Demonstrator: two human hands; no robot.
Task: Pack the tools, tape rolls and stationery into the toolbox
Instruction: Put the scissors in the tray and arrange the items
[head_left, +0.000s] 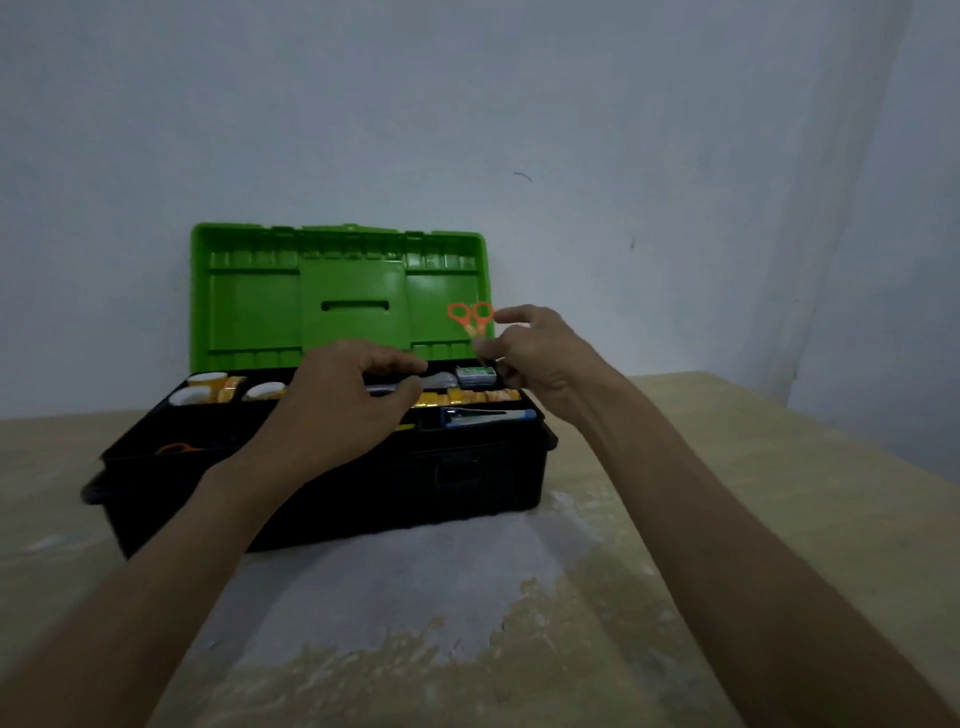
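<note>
A black toolbox (363, 488) stands open on the table, its green lid (260, 306) upright against the wall. My right hand (535, 358) pinches small orange-handled scissors (470, 318), handles up, over the box's right back corner. My left hand (337, 400) grips a silver tool (436, 382) above the tray's middle. Inside the tray lie yellow tape rolls (218, 389), a row of yellow items (467, 397), a small green-and-white box (475, 374) and a blue-ended tool (488, 417). An orange handle (176, 448) shows in the left compartment.
The toolbox sits on a beige table (753, 467) with a worn grey patch (395, 582) in front of it. A pale wall (467, 104) rises right behind the lid. The table's right edge runs close to the wall corner.
</note>
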